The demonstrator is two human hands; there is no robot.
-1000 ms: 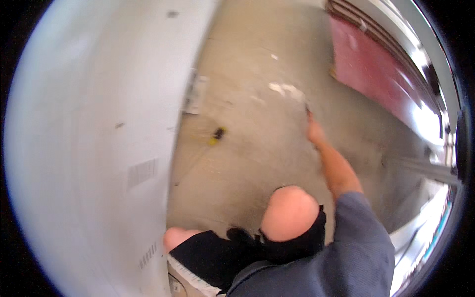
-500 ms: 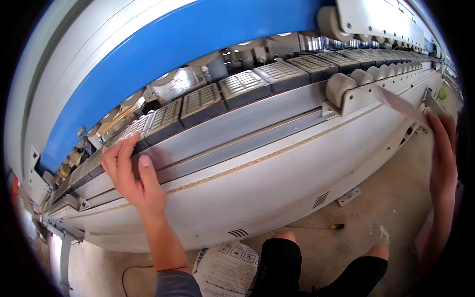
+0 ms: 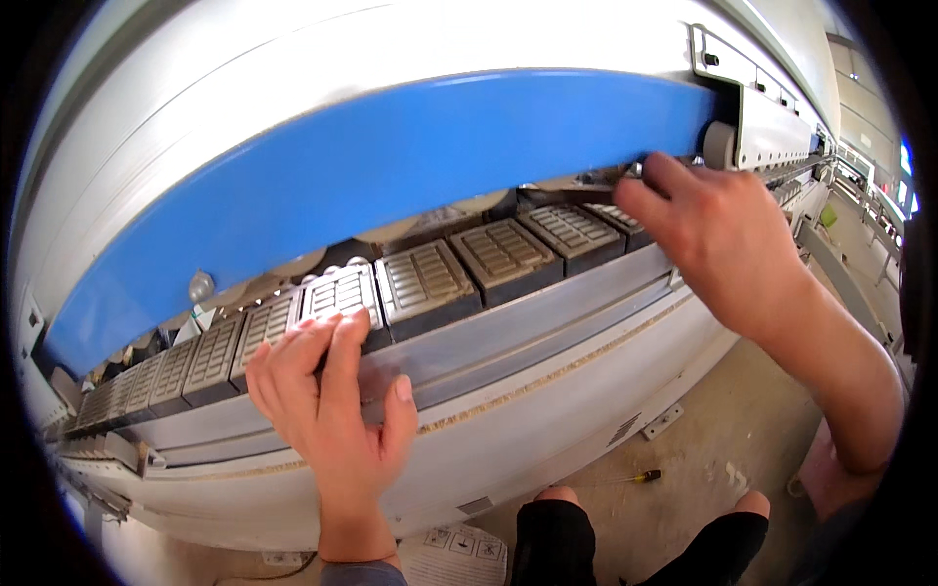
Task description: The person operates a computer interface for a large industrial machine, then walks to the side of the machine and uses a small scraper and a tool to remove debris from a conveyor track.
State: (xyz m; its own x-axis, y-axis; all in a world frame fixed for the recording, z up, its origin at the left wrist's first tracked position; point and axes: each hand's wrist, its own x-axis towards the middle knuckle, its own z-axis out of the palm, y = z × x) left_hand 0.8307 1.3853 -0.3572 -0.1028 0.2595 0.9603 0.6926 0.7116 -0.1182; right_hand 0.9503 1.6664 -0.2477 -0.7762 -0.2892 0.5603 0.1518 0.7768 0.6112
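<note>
The left hand (image 3: pixel 327 415), loose with fingers spread, rests on the ribbed pads (image 3: pixel 422 278). The right hand (image 3: pixel 721 234) is closed around a thin flat tool (image 3: pixel 578 194), which is at the pads' far edge, under the blue beam (image 3: pixel 391 156). Near, a white sheet (image 3: pixel 430 564) bears boxed symbols; its writing is too small for reading.

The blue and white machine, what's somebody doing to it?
A person's left hand rests on the row of ridged pads on the machine. The right hand, near the lower edge of the blue panel, seems to grip a thin flat tool. A screwdriver lies on the floor.
</note>
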